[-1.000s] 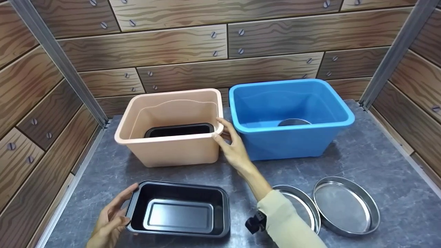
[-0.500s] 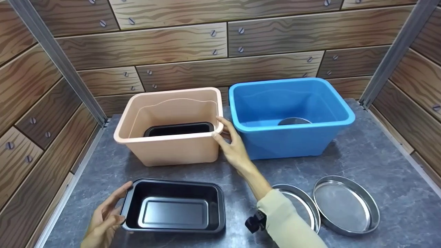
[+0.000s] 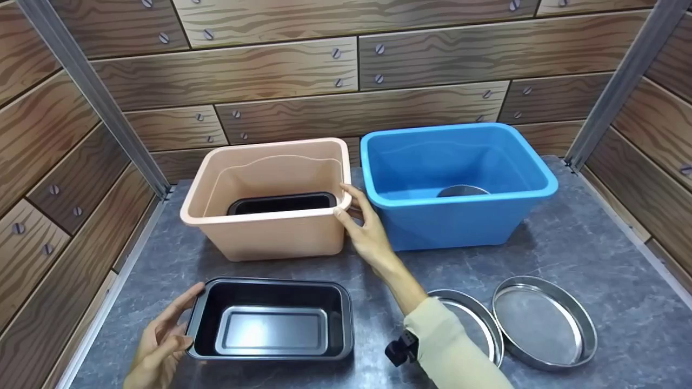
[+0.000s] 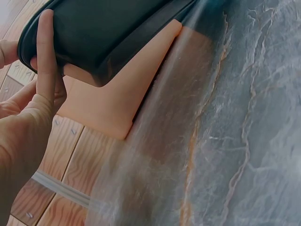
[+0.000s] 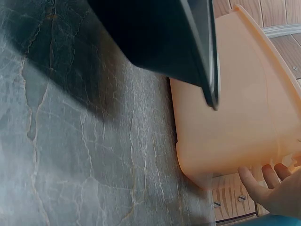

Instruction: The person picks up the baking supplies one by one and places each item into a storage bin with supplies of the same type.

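My left hand (image 3: pixel 159 340) grips the left end of a black rectangular loaf pan (image 3: pixel 273 330), thumb at the near corner and fingers at the far one. The pan's open side faces up, and the right wrist view shows its underside (image 5: pixel 146 42) above the tabletop with a shadow below. Behind it stands a peach plastic bin (image 3: pixel 281 235) with another black pan (image 3: pixel 284 202) inside. My right hand (image 3: pixel 367 229) holds the bin's front right rim corner between thumb and fingers. In the left wrist view, the left hand's fingers (image 4: pixel 45 56) lie along the loaf pan's outside.
A blue plastic bin (image 3: pixel 448 224) stands right of the peach one, a round metal piece (image 3: pixel 463 190) partly showing inside. Two round metal cake pans (image 3: pixel 543 321) lie at the front right, one partly behind the right sleeve (image 3: pixel 448 346). Wood-patterned walls (image 3: pixel 270 70) enclose the grey marbled table (image 3: pixel 611 237).
The left hand and the loaf pan have moved slightly left and away from me, toward the peach bin. My right hand has stayed on the bin's rim.
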{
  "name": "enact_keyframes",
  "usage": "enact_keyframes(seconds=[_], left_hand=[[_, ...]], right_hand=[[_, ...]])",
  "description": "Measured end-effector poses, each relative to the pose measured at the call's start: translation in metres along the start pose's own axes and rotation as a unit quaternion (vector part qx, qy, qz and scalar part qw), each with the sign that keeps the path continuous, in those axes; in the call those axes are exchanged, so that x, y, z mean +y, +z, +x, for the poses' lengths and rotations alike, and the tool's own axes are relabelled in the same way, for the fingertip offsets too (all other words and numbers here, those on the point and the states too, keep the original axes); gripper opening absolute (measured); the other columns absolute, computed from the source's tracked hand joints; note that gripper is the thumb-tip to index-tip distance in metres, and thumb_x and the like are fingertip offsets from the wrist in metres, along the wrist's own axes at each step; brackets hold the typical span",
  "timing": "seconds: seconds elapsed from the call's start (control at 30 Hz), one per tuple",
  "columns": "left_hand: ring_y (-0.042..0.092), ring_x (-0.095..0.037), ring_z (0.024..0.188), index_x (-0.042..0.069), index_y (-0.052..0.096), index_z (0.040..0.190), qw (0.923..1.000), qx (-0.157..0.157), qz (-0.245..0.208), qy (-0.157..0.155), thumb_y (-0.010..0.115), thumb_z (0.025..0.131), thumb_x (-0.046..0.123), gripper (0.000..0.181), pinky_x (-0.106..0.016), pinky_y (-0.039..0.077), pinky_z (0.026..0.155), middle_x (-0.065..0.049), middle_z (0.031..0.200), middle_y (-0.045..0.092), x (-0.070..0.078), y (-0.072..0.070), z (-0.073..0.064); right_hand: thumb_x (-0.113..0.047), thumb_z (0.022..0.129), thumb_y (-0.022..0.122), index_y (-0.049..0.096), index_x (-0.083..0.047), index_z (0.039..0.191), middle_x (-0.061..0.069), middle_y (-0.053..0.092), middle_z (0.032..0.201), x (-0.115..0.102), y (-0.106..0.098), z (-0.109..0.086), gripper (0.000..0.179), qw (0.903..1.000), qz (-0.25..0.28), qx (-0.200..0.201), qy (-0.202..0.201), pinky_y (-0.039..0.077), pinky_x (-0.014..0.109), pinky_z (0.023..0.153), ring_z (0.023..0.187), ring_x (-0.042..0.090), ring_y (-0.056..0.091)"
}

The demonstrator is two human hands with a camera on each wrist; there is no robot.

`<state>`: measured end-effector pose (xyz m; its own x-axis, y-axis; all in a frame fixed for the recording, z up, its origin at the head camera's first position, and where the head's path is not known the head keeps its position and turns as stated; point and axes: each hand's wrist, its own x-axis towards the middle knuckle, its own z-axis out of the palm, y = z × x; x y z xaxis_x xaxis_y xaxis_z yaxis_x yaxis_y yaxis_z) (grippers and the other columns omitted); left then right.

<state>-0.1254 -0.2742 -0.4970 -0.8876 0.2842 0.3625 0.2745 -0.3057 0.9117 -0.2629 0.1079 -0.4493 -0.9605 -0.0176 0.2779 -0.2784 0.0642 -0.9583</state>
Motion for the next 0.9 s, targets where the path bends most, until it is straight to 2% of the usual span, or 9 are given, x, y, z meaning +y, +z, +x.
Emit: enact_keyframes(seconds=[0.03, 0.13, 0.27, 0.43, 0.53, 0.67, 0.77, 0.9], left_hand=[[0.048, -0.018, 0.132, -0.015, 0.031, 0.155, 0.9999, -0.002, -0.01, 0.004, 0.031, 0.078, -0.028, 0.078, -0.03, 0.059, 0.097, -0.016, 0.154, 0.046, 0.0, 0.0, 0.0], [0.055, -0.023, 0.13, -0.016, 0.029, 0.155, 0.9995, -0.01, -0.026, 0.014, 0.03, 0.078, -0.029, 0.078, -0.038, 0.056, 0.103, -0.019, 0.151, 0.046, 0.003, 0.001, 0.002], [0.053, -0.021, 0.129, -0.018, 0.028, 0.154, 0.9994, -0.009, -0.018, 0.027, 0.03, 0.076, -0.03, 0.078, -0.035, 0.057, 0.102, -0.02, 0.153, 0.045, 0.006, 0.0, 0.004], [0.058, -0.024, 0.123, -0.016, 0.026, 0.156, 0.9993, -0.011, -0.028, 0.023, 0.028, 0.077, -0.029, 0.079, -0.038, 0.066, 0.071, -0.022, 0.147, 0.042, 0.009, 0.0, 0.004], [0.056, -0.023, 0.126, -0.017, 0.025, 0.155, 0.999, -0.014, -0.026, 0.033, 0.027, 0.077, -0.028, 0.079, -0.036, 0.066, 0.08, -0.022, 0.148, 0.041, 0.011, 0.0, 0.006], [0.049, -0.021, 0.134, -0.02, 0.023, 0.154, 0.9973, -0.023, -0.034, 0.062, 0.024, 0.075, -0.029, 0.079, -0.035, 0.052, 0.109, -0.023, 0.156, 0.039, 0.015, 0.0, 0.009], [0.047, -0.021, 0.134, -0.022, 0.021, 0.153, 0.9954, -0.029, -0.046, 0.079, 0.022, 0.074, -0.031, 0.08, -0.034, 0.051, 0.11, -0.024, 0.158, 0.038, 0.019, -0.001, 0.011], [0.048, -0.02, 0.132, -0.023, 0.019, 0.153, 0.9934, -0.029, -0.055, 0.096, 0.019, 0.072, -0.032, 0.081, -0.031, 0.055, 0.104, -0.025, 0.159, 0.037, 0.024, -0.002, 0.013]], right_hand=[[-0.023, 0.102, 0.068, 0.05, -0.024, 0.154, 0.014, 0.058, 0.139, 0.0, 0.0, 0.0, 0.055, 1.0, 0.0, 0.0, -0.001, 0.055, 0.042, 0.097, 0.124, 0.032, 0.06], [-0.022, 0.102, 0.068, 0.05, -0.022, 0.154, 0.015, 0.058, 0.139, 0.0, 0.0, 0.0, 0.055, 1.0, 0.0, -0.001, -0.002, 0.055, 0.043, 0.098, 0.124, 0.032, 0.06], [-0.022, 0.102, 0.067, 0.048, -0.02, 0.155, 0.015, 0.058, 0.139, 0.001, 0.0, 0.0, 0.056, 1.0, 0.002, -0.004, -0.004, 0.055, 0.043, 0.098, 0.125, 0.033, 0.059], [-0.024, 0.102, 0.067, 0.049, -0.023, 0.154, 0.014, 0.057, 0.14, 0.001, 0.0, -0.001, 0.055, 1.0, 0.001, -0.004, -0.004, 0.055, 0.041, 0.094, 0.125, 0.033, 0.059], [-0.024, 0.102, 0.068, 0.05, -0.025, 0.154, 0.013, 0.058, 0.14, 0.001, 0.001, -0.001, 0.054, 1.0, 0.001, -0.002, -0.002, 0.055, 0.041, 0.093, 0.124, 0.031, 0.059], [-0.024, 0.102, 0.067, 0.05, -0.025, 0.154, 0.013, 0.058, 0.139, 0.002, 0.001, 0.0, 0.054, 1.0, 0.003, -0.003, 0.001, 0.055, 0.043, 0.093, 0.124, 0.031, 0.059], [-0.023, 0.102, 0.068, 0.05, -0.024, 0.154, 0.014, 0.058, 0.138, 0.001, 0.001, 0.0, 0.055, 1.0, 0.003, -0.004, 0.0, 0.055, 0.044, 0.094, 0.123, 0.031, 0.059], [-0.023, 0.102, 0.068, 0.05, -0.023, 0.154, 0.015, 0.058, 0.139, 0.001, 0.0, 0.0, 0.054, 1.0, 0.002, -0.001, -0.006, 0.055, 0.045, 0.098, 0.124, 0.032, 0.059]])
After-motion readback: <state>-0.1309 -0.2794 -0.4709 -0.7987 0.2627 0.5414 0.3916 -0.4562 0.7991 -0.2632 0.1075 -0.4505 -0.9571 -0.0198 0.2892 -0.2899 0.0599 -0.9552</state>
